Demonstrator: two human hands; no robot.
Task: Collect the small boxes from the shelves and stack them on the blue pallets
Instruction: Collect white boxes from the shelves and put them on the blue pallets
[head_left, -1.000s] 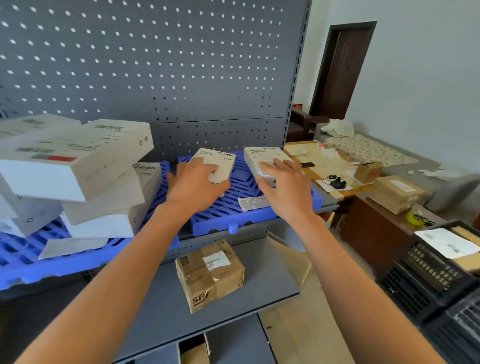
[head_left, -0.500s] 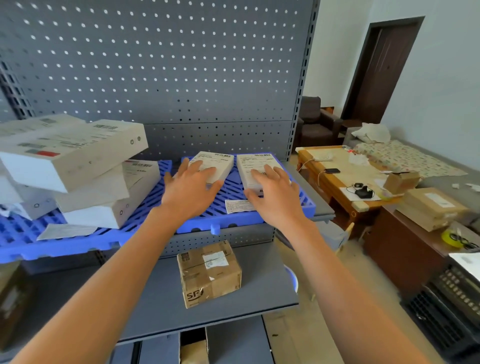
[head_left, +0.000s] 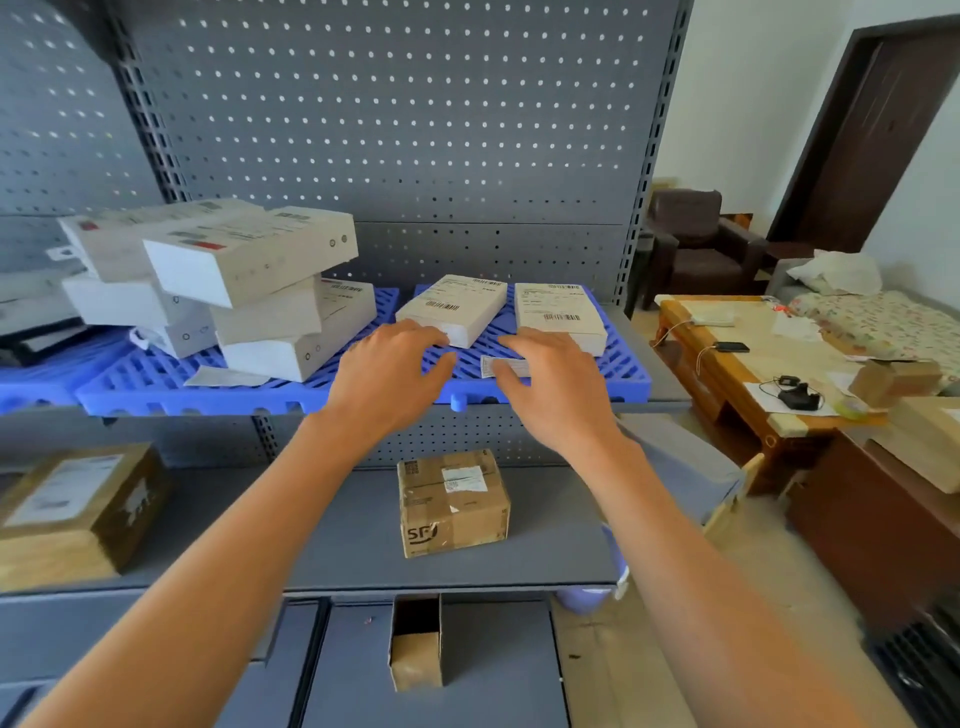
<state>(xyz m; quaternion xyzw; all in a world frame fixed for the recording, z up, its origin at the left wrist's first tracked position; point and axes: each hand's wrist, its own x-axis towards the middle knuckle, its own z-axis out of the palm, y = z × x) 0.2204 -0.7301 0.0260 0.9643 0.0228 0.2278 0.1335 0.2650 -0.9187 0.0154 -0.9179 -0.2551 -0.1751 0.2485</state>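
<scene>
Both hands (head_left: 387, 371) hover before white boxes (head_left: 452, 310)

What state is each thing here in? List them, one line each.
Left hand: open, empty, by the left white box.
Right hand: open, empty, above a paper slip.
Left white box: flat on the blue pallet, closed.
Right white box: flat on the pallet, closed.
White box pile: stacked unevenly, tilted.
SF carton: taped shut, on the lower shelf.
Door: closed.
</scene>
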